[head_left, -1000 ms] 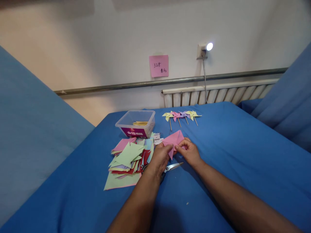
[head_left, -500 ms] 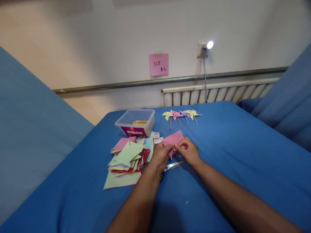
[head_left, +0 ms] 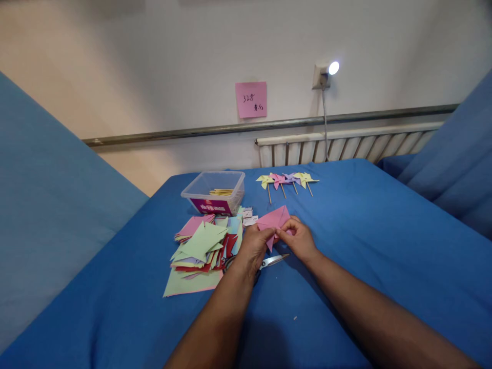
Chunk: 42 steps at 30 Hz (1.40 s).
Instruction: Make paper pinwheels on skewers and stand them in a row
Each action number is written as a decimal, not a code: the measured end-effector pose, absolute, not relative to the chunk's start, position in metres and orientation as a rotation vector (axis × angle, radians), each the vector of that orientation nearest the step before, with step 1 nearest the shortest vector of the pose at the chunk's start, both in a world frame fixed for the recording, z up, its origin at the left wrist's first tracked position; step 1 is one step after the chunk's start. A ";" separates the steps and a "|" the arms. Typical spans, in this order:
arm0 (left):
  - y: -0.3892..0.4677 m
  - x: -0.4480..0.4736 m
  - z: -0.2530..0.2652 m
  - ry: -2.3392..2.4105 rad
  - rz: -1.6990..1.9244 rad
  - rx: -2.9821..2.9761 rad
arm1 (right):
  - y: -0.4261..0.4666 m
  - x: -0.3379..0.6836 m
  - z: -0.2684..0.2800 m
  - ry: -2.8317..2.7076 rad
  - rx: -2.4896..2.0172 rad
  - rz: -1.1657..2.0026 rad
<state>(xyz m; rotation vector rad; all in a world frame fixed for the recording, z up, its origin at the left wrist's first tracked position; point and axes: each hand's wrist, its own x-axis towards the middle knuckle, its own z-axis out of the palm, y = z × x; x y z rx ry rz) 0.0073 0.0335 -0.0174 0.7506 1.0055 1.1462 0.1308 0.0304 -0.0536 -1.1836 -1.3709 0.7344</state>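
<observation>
A sheet of pink paper [head_left: 273, 218], cut and partly folded with pointed corners, is held up between both hands above the table. My left hand [head_left: 253, 246] is closed on its left side, thumb near the middle. My right hand [head_left: 300, 238] pinches the paper at its centre right, fingertips close to the left thumb. A pair of scissors [head_left: 273, 260] lies under and in front of the hands, its handles partly hidden by the left wrist. Left of the hands rests a pile of cut coloured paper [head_left: 203, 243], with a pale green piece on top.
A clear plastic box [head_left: 213, 192] holding thin yellowish sticks stands behind the pile. Several finished paper pinwheels [head_left: 279, 180] on sticks lie at the back of the blue-covered table [head_left: 369, 230]. Small white packets [head_left: 249, 218] sit beside the box. Behind runs a radiator [head_left: 346, 143].
Both hands keep the same grip on the pink paper, with barely any visible finger movement. The view has shifted very slightly.
</observation>
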 end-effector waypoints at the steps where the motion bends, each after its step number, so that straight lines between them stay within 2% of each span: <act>1: 0.034 0.007 -0.018 1.011 1.153 0.750 | 0.030 0.131 -0.054 -1.371 -1.182 0.737; 8: 0.035 0.004 -0.017 1.047 1.177 0.797 | 0.028 0.129 -0.053 -1.369 -1.157 0.772; 11: 0.036 -0.002 -0.015 1.114 1.159 0.860 | 0.029 0.131 -0.052 -1.204 -1.104 0.831; 16: 0.037 -0.006 -0.010 1.266 1.095 0.990 | 0.036 0.137 -0.049 -0.919 -0.993 1.036; 21: 0.035 -0.009 -0.005 1.385 1.002 1.304 | 0.034 0.140 -0.047 -1.060 -0.930 1.269; 26: 0.035 -0.013 -0.008 1.368 0.955 1.414 | 0.031 0.139 -0.047 -1.263 -1.108 1.117; 33: 0.034 -0.010 -0.008 1.393 0.951 1.443 | 0.031 0.133 -0.050 -1.233 -1.226 0.986; 38: 0.033 -0.010 -0.004 1.471 0.969 1.505 | 0.029 0.134 -0.047 -1.347 -1.231 0.957; 42: 0.033 -0.006 -0.006 1.348 1.039 1.341 | 0.030 0.132 -0.048 -1.182 -1.200 0.980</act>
